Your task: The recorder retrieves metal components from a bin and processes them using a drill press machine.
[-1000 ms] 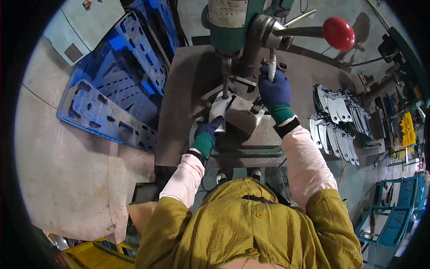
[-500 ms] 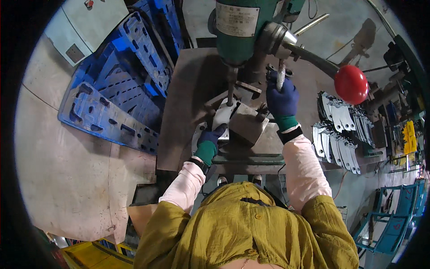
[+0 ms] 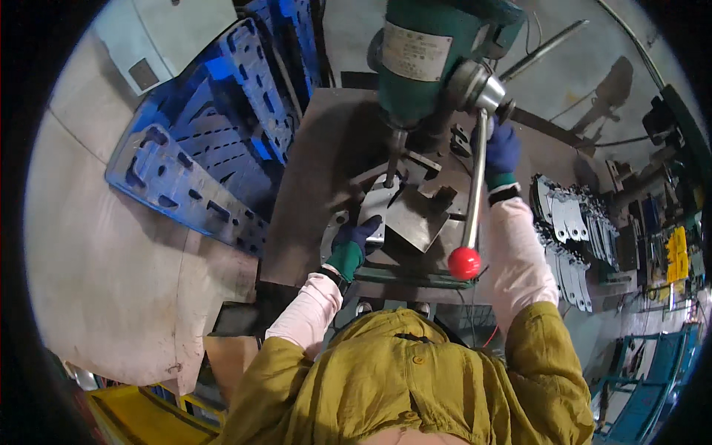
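I'm watching the gloved left hand [image 3: 356,234] grasping, fingers bent over the near end, a pale metal plate [image 3: 379,202] that is lying under the spindle [image 3: 397,152] of a green drill press [image 3: 409,95], beside a metal block [image 3: 419,221] on the worktop [image 3: 305,178]. The right hand [image 3: 505,150] is sitting behind the red-knobbed lever [image 3: 476,189] (I cannot tell whether its fingers are gripping anything). More plates [image 3: 565,211] are lying rightward.
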`<state>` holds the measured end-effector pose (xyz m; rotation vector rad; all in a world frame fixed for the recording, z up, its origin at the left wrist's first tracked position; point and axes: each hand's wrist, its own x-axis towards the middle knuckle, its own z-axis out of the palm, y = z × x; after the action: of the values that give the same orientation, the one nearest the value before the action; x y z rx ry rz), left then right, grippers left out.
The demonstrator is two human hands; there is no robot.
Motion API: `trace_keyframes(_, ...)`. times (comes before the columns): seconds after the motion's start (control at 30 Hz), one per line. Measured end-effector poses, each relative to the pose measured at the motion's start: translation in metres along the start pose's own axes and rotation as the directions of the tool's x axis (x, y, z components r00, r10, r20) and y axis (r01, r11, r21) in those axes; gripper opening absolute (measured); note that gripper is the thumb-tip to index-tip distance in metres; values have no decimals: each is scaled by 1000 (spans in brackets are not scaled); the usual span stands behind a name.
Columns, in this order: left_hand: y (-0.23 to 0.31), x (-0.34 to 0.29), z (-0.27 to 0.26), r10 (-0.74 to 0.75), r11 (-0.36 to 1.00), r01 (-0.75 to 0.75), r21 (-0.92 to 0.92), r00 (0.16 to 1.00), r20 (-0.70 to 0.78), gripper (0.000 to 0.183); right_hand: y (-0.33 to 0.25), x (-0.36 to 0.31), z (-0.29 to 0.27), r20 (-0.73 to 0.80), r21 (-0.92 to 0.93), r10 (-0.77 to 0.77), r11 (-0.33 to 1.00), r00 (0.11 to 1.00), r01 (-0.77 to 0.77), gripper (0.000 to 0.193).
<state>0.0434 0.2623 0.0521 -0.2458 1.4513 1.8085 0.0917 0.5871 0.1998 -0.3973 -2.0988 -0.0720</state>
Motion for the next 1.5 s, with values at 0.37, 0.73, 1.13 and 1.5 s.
trace_keyframes(0.37, 3, -4, 8, 97, 993, -93, 73, 994, -52, 41, 11, -1, -10, 160, 253, 43, 964, 986, -83, 24)
trace_keyframes(0.73, 13, -26, 22, 109, 977, -122, 177, 991, 84, 44, -111, -43, -131, 721, 644, -30, 396, 692, -654, 29)
trace_keyframes(1.13, -5, 1, -31, 97, 977, -127, 169, 980, 175, 38, -139, 98, -201, 668, 62, -447, -763, 595, -643, 49)
trace_keyframes(1.5, -68, -25, -212, 800, -143, -530, 836, 436, 413, 44, -57, -79, -190, 981, 186, 59, -557, 184, -809, 49)
